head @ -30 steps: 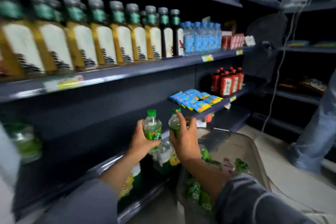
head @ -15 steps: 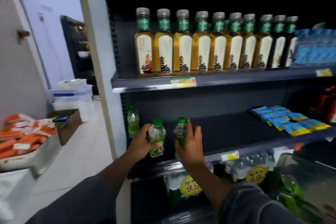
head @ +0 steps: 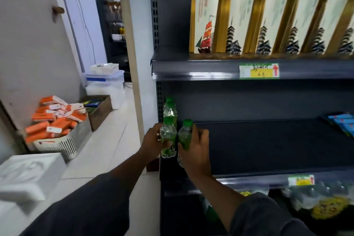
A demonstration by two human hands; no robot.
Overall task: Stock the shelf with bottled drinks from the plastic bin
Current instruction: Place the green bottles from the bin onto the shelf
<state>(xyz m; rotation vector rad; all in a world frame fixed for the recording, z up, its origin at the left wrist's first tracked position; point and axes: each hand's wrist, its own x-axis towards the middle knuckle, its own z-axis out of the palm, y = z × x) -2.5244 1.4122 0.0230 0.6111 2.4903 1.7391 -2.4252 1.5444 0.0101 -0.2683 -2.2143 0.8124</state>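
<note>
We see both hands at the far left end of the dark middle shelf (head: 268, 147), each wrapped around one bottle. The left hand (head: 152, 142) grips a clear bottle with a green cap and green label (head: 168, 142), fingers curled round its body. We cannot tell whether its base touches the shelf board. The right hand (head: 197, 151) clasps a second green-capped bottle (head: 185, 136) from the right side, its fingers spread over the back of the body; the bottle leans a little to the right. The two bottles stand just beside each other, nearly touching.

Behind them, against the perforated upright in the rear left corner of the same shelf, a third green bottle (head: 170, 110) stands upright, apart from either hand. The rest of that shelf board is bare up to a stack of blue packets (head: 342, 123) at the right edge.

On the shelf above, a row of tall amber bottles with white labels (head: 239, 21) stands in line, a green and yellow price tag (head: 258, 71) on the rail under them. Below the middle shelf, wrapped packs of bottles (head: 316, 197) show, blurred.

To the left, on the floor, a white slatted basket (head: 65, 142) holds orange and white boxes (head: 55, 117); a brown cardboard box (head: 100, 110) sits beside it. The plastic bin is out of frame.
</note>
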